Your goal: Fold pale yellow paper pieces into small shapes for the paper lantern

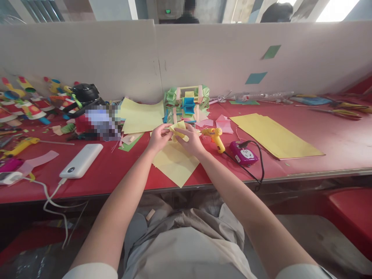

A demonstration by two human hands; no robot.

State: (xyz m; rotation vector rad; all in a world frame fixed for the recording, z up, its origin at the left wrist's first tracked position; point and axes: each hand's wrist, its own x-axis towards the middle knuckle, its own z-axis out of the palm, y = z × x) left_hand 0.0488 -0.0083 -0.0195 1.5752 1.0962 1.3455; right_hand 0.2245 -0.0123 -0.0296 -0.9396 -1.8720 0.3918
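My left hand (159, 137) and my right hand (190, 140) meet over the red table, their fingers closed on a small folded piece of yellow paper (179, 126). The exact shape of its folds is partly covered by my fingers. Beneath it lies a flat yellow sheet (178, 166), one corner pointing toward me. Just behind my hands stands a model (188, 104) of pale wooden sticks with green pleated paper and blue folded pieces. A yellow glue gun (214, 136) rests right of my right hand.
A purple power socket (247, 154) with a black cord sits at the right, before a stack of yellow sheets (279, 135). On the left are a white power bank (81, 161), a black-lidded bottle (84, 95) and several paper figures (29, 108). A white partition (217, 54) runs behind.
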